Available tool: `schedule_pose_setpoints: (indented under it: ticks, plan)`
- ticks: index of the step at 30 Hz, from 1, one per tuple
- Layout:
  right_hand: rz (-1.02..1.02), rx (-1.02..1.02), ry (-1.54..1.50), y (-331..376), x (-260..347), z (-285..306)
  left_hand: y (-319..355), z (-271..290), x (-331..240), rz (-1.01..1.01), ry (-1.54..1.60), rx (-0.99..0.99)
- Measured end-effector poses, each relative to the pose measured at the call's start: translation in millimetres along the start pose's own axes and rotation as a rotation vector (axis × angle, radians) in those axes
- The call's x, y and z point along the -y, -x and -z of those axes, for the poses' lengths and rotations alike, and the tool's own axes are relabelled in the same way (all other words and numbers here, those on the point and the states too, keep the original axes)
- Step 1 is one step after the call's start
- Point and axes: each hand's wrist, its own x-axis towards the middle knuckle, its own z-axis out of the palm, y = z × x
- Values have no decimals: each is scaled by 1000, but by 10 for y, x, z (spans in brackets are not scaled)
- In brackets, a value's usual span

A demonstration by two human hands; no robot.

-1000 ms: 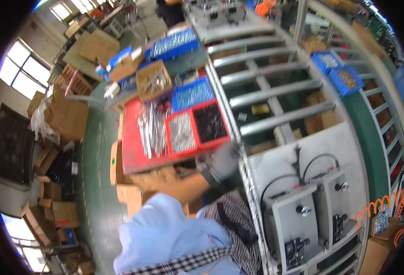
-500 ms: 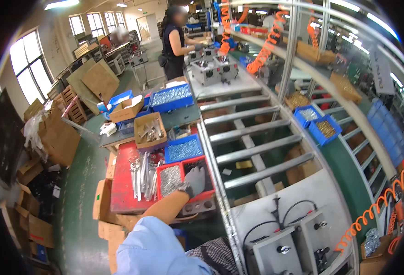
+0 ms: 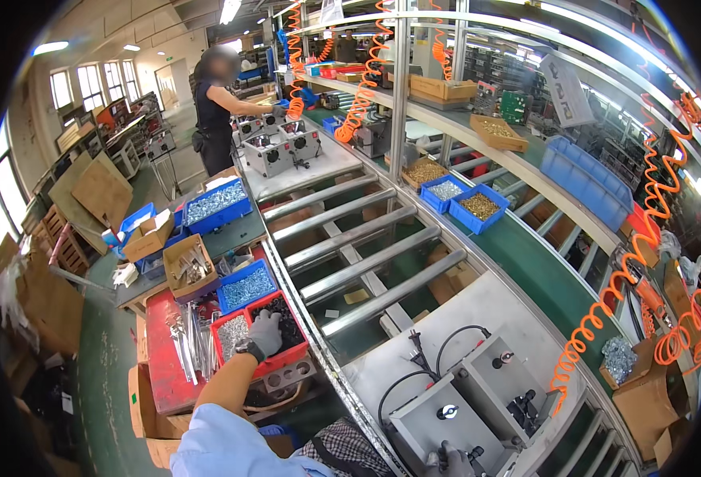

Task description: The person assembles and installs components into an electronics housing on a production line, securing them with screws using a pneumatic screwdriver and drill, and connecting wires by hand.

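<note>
The left hand (image 3: 266,332), gloved in grey, is reached out into the red bin (image 3: 261,338) on the low red worktop (image 3: 160,358) at the left, resting on the compartment of small dark parts (image 3: 290,324). Its fingers are curled loosely over the parts, but whether anything is clamped between them cannot be told. The right hand (image 3: 447,461), also gloved, is placed at the lower edge against the front of the nearer grey metal box (image 3: 446,417); its fingers are closed on the edge of the box, as far as can be seen. A second grey box (image 3: 517,381) with a black cable and plug (image 3: 416,343) is set just beside it. The picking of parts is judged to be under way, with no part yet carried over; fitting on the box appears to be left.
</note>
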Motion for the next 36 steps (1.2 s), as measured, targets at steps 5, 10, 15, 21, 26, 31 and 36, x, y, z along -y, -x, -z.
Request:
schedule_pose_setpoints:
  ticks: [5,10,15,21,26,31,36]
  plan:
    - [-50,79,-17,9,6,45,-59,-7,163,72,37,181]
    - [-50,194,66,-70,-19,47,-273,-239,359,-113,3,77]
    - [-111,42,-26,-156,57,80,-437,-196,201,16,110,-79]
    - [-104,157,-34,-152,63,109,-404,14,550,483,1034,118]
    - [-144,147,-29,-61,35,105,-265,-58,635,661,2001,75]
    - [-215,142,-59,-11,10,151,-185,39,425,621,2191,29]
    - [-163,-118,-40,23,99,185,-99,-16,156,361,2222,224]
